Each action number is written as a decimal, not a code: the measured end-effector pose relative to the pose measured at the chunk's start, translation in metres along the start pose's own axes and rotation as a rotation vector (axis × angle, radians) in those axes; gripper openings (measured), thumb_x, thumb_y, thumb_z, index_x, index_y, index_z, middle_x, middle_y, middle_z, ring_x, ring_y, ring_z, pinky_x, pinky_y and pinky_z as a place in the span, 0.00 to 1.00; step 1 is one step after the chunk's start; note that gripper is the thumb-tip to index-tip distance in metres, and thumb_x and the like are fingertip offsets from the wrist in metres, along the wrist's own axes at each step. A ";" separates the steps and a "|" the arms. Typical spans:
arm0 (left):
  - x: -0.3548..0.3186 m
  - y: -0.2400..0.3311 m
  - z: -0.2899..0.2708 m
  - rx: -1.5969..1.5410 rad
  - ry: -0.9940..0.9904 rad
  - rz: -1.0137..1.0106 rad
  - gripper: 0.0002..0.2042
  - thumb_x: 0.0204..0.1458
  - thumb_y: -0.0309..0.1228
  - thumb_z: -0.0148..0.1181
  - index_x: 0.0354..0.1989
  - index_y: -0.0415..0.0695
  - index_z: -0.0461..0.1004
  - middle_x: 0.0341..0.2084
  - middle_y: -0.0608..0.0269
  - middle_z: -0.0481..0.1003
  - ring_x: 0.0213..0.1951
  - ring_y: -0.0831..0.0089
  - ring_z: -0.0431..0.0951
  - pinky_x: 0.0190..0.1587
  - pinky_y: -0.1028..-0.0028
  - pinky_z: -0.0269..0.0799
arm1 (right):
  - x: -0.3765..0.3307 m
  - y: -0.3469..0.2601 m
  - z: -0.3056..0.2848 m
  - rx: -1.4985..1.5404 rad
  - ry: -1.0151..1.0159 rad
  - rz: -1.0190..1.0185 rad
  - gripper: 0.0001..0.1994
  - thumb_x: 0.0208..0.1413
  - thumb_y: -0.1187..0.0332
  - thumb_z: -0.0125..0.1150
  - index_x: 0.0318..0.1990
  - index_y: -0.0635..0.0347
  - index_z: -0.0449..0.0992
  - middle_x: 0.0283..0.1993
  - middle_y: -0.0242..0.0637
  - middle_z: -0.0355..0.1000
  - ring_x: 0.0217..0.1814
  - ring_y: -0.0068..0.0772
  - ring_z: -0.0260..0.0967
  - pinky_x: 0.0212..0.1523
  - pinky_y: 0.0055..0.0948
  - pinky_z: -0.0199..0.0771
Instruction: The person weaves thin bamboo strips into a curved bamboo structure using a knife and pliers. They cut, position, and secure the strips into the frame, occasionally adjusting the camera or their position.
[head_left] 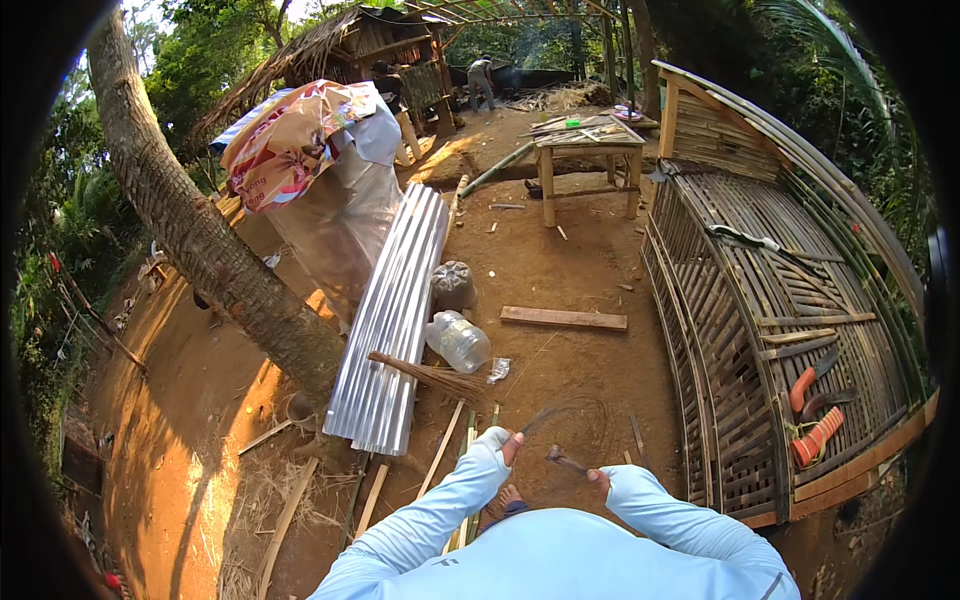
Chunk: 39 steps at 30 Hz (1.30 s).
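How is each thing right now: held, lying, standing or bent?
Thin dark wire-like strand: curved, held by left hand.
Small dark object: held by right hand.
Shiny corrugated metal sheets: lying down.
Brown stick broom: lying partly over the sheets.
Brown wooden plank: lying flat.
Pale wooden table: standing upright.

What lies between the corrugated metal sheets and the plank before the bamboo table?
Head view: a clear plastic jug lies between the metal sheets and plank, a dark rounded object beyond it.
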<state>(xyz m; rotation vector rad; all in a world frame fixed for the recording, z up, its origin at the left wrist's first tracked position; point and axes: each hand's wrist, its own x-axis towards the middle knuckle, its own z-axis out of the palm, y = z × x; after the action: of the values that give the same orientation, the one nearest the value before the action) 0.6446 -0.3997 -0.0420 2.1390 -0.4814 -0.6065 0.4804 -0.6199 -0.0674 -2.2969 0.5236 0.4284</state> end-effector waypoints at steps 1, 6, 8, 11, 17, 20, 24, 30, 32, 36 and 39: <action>0.017 -0.009 -0.010 -0.008 0.058 0.001 0.21 0.60 0.47 0.52 0.38 0.37 0.74 0.23 0.55 0.75 0.29 0.66 0.75 0.36 0.66 0.70 | 0.009 -0.006 -0.001 0.073 -0.007 0.033 0.35 0.60 0.33 0.36 0.38 0.55 0.81 0.27 0.43 0.76 0.34 0.44 0.74 0.39 0.38 0.70; 0.075 -0.037 -0.046 -0.285 0.059 0.008 0.18 0.59 0.46 0.54 0.32 0.41 0.71 0.19 0.67 0.70 0.25 0.78 0.68 0.30 0.75 0.64 | 0.069 -0.011 -0.013 0.243 0.073 0.099 0.38 0.57 0.30 0.35 0.23 0.58 0.75 0.19 0.35 0.68 0.26 0.35 0.67 0.31 0.35 0.65; 0.101 -0.056 -0.053 -0.563 0.122 -0.098 0.17 0.59 0.46 0.55 0.30 0.44 0.69 0.16 0.70 0.67 0.18 0.79 0.64 0.23 0.74 0.61 | 0.087 -0.024 -0.025 0.296 0.037 0.059 0.38 0.58 0.30 0.34 0.22 0.58 0.74 0.18 0.34 0.67 0.25 0.34 0.67 0.31 0.34 0.65; 0.137 -0.070 -0.066 -1.030 0.111 -0.188 0.16 0.58 0.42 0.58 0.24 0.47 0.65 0.13 0.71 0.61 0.14 0.78 0.61 0.17 0.76 0.56 | 0.125 -0.024 -0.026 0.639 0.059 0.067 0.38 0.54 0.26 0.36 0.19 0.55 0.66 0.14 0.29 0.60 0.15 0.27 0.56 0.18 0.29 0.54; 0.186 -0.057 -0.064 -1.377 -0.065 -0.256 0.14 0.57 0.41 0.60 0.27 0.45 0.70 0.17 0.66 0.69 0.16 0.76 0.64 0.23 0.73 0.61 | 0.160 -0.072 -0.060 1.013 -0.028 0.184 0.37 0.52 0.24 0.35 0.19 0.53 0.63 0.12 0.26 0.53 0.12 0.21 0.48 0.14 0.27 0.48; 0.208 -0.044 -0.054 -1.276 -0.212 -0.088 0.16 0.59 0.41 0.57 0.48 0.43 0.74 0.42 0.58 0.77 0.20 0.78 0.67 0.26 0.74 0.66 | 0.177 -0.096 -0.069 1.119 -0.093 0.221 0.39 0.48 0.21 0.37 0.20 0.53 0.60 0.12 0.26 0.49 0.11 0.21 0.45 0.13 0.27 0.47; 0.234 0.021 -0.034 -1.094 -0.323 -0.015 0.23 0.59 0.42 0.56 0.60 0.44 0.66 0.58 0.53 0.68 0.21 0.80 0.68 0.27 0.75 0.67 | 0.197 -0.088 -0.067 1.027 -0.013 0.269 0.40 0.47 0.20 0.33 0.18 0.53 0.62 0.12 0.26 0.52 0.12 0.22 0.47 0.13 0.27 0.50; 0.284 0.045 0.002 -0.722 -0.322 0.007 0.24 0.53 0.42 0.62 0.51 0.35 0.72 0.36 0.53 0.77 0.18 0.78 0.67 0.22 0.74 0.68 | 0.223 -0.055 -0.084 0.758 0.118 0.149 0.44 0.50 0.21 0.27 0.18 0.57 0.69 0.15 0.33 0.63 0.20 0.28 0.62 0.26 0.32 0.62; 0.303 0.060 0.015 -0.670 -0.361 -0.011 0.24 0.53 0.42 0.62 0.50 0.35 0.72 0.36 0.53 0.77 0.18 0.78 0.67 0.22 0.75 0.68 | 0.234 -0.036 -0.096 0.783 0.148 0.166 0.44 0.50 0.21 0.27 0.18 0.57 0.70 0.15 0.34 0.64 0.20 0.30 0.63 0.27 0.33 0.64; 0.352 0.098 0.038 -0.684 -0.480 -0.147 0.22 0.54 0.40 0.62 0.51 0.36 0.72 0.35 0.57 0.77 0.19 0.79 0.68 0.24 0.76 0.68 | 0.269 -0.004 -0.132 0.905 0.144 0.247 0.43 0.49 0.20 0.30 0.21 0.57 0.70 0.14 0.35 0.63 0.18 0.33 0.62 0.27 0.35 0.65; 0.401 0.121 0.052 -0.729 -0.555 -0.208 0.22 0.55 0.40 0.62 0.51 0.36 0.72 0.33 0.60 0.77 0.21 0.80 0.68 0.25 0.76 0.68 | 0.295 0.029 -0.165 1.146 0.050 0.260 0.43 0.47 0.20 0.31 0.19 0.56 0.68 0.13 0.34 0.60 0.14 0.31 0.59 0.21 0.34 0.61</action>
<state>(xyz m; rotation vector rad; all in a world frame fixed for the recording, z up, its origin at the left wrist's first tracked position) 0.9243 -0.7146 -0.0722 1.3175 -0.2624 -1.2840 0.7447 -0.8289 -0.1040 -1.1421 0.8219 0.1142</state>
